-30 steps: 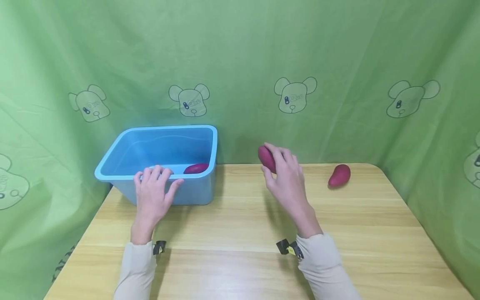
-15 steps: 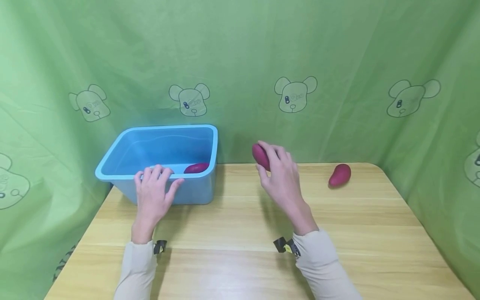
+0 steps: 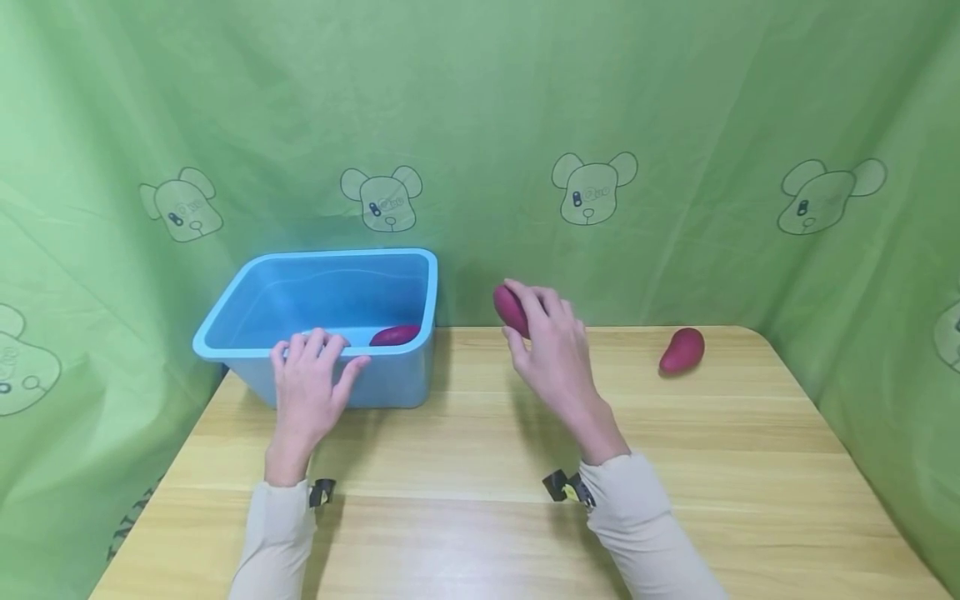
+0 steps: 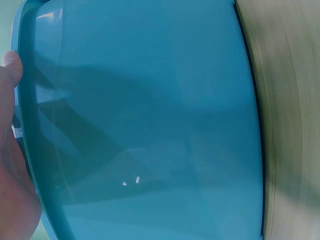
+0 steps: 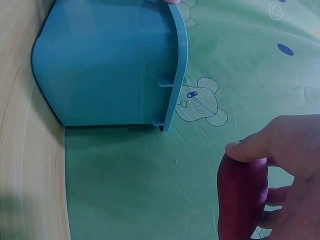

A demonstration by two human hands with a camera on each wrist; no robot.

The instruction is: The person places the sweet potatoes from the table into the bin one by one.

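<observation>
I find the dark red tuber (image 3: 508, 308) gripped in the right hand (image 3: 553, 354), clear of the tabletop (image 3: 465, 533), to the right of the blue bin (image 3: 393, 383) and apart from its right-hand rim. The relation I weigh most is this sideways gap: the bin's mouth lies leftward from the held tuber. The tuber's long axis is tilted, with its exposed end up and to the left, towards the bin's side. The right hand is the nearer one, since it has the tuber between thumb and fingers; the left hand (image 3: 307, 400) is hooked over the bin's front rim, and the two hands are well apart.

In the head view I can see into the bin, where a second tuber (image 3: 395, 336) lies near the right wall; both wrist views give me only outer walls. The right wrist view adds the thumb pressed near one end of the held tuber and fingers behind it. A third tuber (image 3: 682, 352) lies on the tabletop, farther right.
</observation>
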